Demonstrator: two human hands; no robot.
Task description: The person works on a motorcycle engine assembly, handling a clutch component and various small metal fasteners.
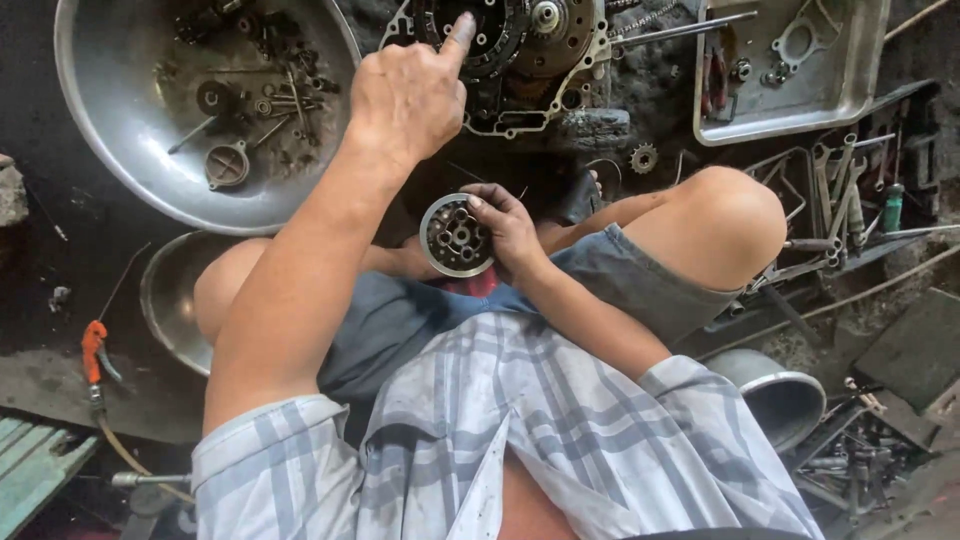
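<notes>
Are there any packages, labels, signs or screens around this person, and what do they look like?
None that I can make out: only bare metal parts, tools, a round metal part held in the right hand, and the left hand pointing at the open engine.

Left hand (405,95) raised on an extended arm, index finger pointing forward, other fingers curled. Right hand (508,228) low between the knees, fingers apparently curled in a grip.

Soft daylight falls evenly from above, bright on the raised left hand (410,95) and the metal basin (100,150), while the oily floor (40,260) stays dark, and the edges bend from the wide lens.
</notes>
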